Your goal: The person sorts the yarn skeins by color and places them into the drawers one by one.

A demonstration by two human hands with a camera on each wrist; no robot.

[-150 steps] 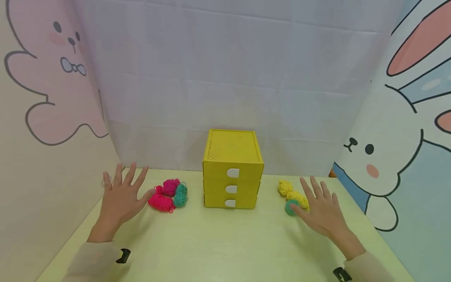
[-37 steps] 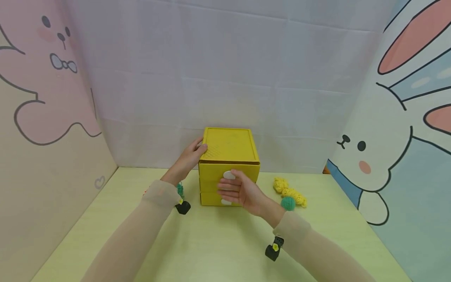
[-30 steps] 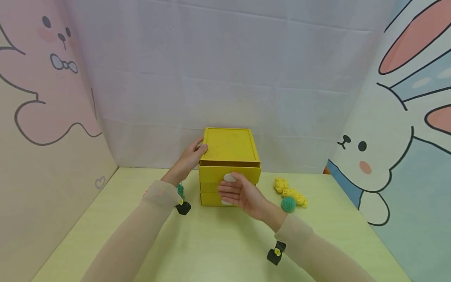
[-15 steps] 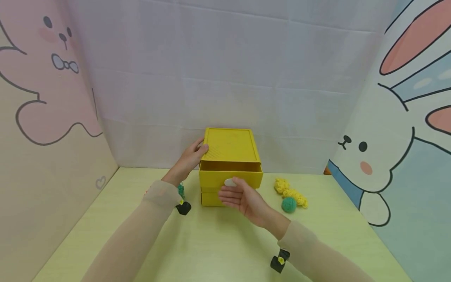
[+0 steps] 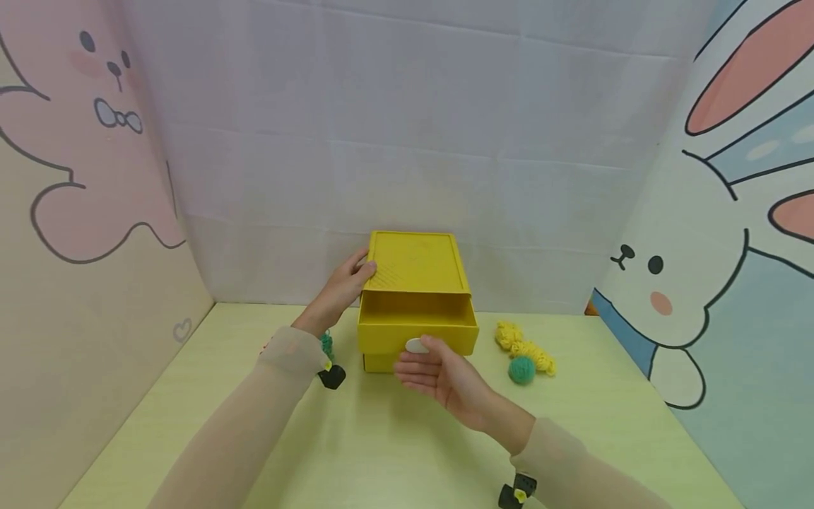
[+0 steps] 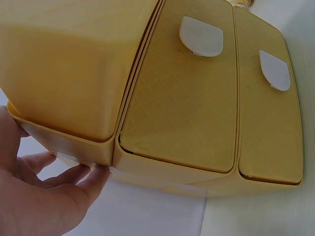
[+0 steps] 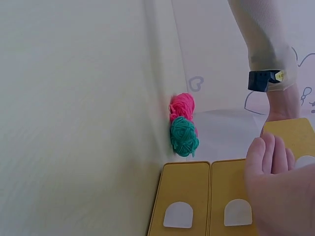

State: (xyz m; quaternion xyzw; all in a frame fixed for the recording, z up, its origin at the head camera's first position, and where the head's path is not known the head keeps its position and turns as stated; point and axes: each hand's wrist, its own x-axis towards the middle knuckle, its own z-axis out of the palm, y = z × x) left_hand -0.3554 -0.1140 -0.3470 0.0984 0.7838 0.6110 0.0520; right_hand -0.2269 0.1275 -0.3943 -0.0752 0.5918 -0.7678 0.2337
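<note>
At 11 o'clock from the right hand (image 5: 451, 382), its fingers together, the white handle (image 5: 415, 346) of the drawn-out drawer (image 5: 384, 338) is pinched under the thumb, while the yellow cabinet (image 5: 417, 261) is gripped on its 9 o'clock side by the left hand (image 5: 339, 290).

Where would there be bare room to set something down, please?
The table is bare in front, between the left sleeve and right sleeve, and between the yellow yarn and rabbit wall. It is crowded around the drawer unit: left hand and right hand at it, pink yarn and teal yarn to its left.
</note>
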